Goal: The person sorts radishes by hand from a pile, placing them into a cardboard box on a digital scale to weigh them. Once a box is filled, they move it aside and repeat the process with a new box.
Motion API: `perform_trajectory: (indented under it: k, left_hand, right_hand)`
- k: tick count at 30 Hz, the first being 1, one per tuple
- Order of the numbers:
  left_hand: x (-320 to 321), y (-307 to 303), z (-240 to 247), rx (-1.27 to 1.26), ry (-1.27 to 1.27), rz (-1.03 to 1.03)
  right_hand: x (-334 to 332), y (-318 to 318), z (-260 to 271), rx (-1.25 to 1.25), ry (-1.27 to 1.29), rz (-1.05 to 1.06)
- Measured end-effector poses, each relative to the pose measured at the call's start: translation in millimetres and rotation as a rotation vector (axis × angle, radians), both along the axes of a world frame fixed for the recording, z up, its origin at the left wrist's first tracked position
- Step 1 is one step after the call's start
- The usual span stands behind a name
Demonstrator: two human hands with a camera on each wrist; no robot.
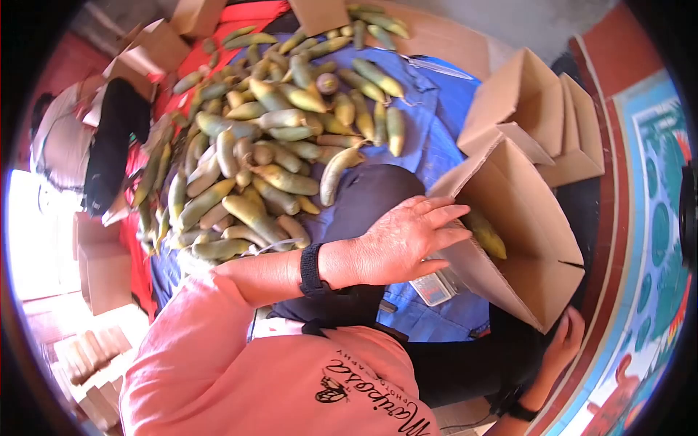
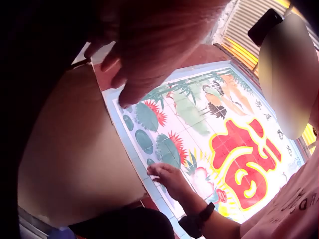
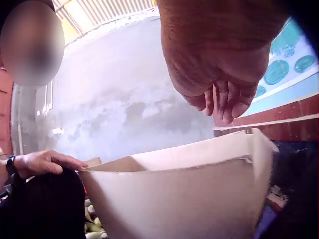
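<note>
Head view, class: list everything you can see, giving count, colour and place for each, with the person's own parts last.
long produce: a heap, too many to count, green to yellow, on the blue cloth
single piece: one, yellow-green, inside the open box
open box: one, brown cardboard, between the hands
other boxes: several, brown, around the heap
blue cloth: one, under the heap
red cloth: one, beyond the blue cloth
tiled picture: one, blue-green and red, floor at right
second person: one, white and black clothes, far left
pink shirt: one, nearest the camera
black trousers: one, under the left forearm
left hand: fingers straight, on the box flap
right hand: at the box's near corner
</note>
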State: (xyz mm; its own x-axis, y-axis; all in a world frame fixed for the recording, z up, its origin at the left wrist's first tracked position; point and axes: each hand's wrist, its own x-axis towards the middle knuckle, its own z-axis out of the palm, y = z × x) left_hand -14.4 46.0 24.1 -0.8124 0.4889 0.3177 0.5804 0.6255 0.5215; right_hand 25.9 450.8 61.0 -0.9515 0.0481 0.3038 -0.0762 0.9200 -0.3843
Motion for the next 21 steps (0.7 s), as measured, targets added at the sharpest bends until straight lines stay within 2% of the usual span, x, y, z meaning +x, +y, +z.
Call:
perform_trajectory:
  k: [2, 3, 5, 7, 9, 11, 13, 14, 15, 17, 19, 21]
  left_hand:
    - [6, -11, 6, 0.506, -0.141, -0.024]
    - [9, -26, 17, 0.524, -0.128, 0.059]
    - [13, -57, 10, 0.436, -0.059, 0.280]
    - [18, -89, -20, 0.484, -0.175, 0.491]
    - [28, -127, -68, 0.279, -0.252, 0.697]
    - [46, -164, -115, 0.172, -0.371, 0.812]
    - [69, -208, -175, -0.034, -0.375, 0.947]
    - [82, -228, -198, -0.235, -0.429, 1.021]
    - [94, -244, -211, -0.441, -0.480, 1.086]
    - [110, -261, -198, -0.725, -0.634, 1.130]
    - [129, -282, -206, -0.871, -0.724, 1.084]
    - [132, -288, -209, -0.910, -0.686, 1.012]
  right_hand:
    - [30, 30, -18, 0.091, 0.016, -0.129]
    - [44, 36, -29, 0.085, 0.010, -0.117]
    - [64, 43, -49, -0.069, -0.045, -0.295]
    - [72, 38, -54, -0.098, -0.063, -0.295]
    - [75, 33, -54, -0.120, -0.087, -0.297]
    - [72, 28, -50, -0.069, -0.118, -0.310]
    - [73, 36, -53, -0.039, -0.142, -0.303]
    - [74, 39, -54, -0.014, -0.162, -0.294]
    - [73, 39, -55, -0.008, -0.164, -0.293]
    - [73, 37, -55, 0.036, -0.141, -0.280]
    - [71, 32, -52, 0.050, -0.150, -0.282]
    - [68, 28, -51, 0.062, -0.155, -0.287]
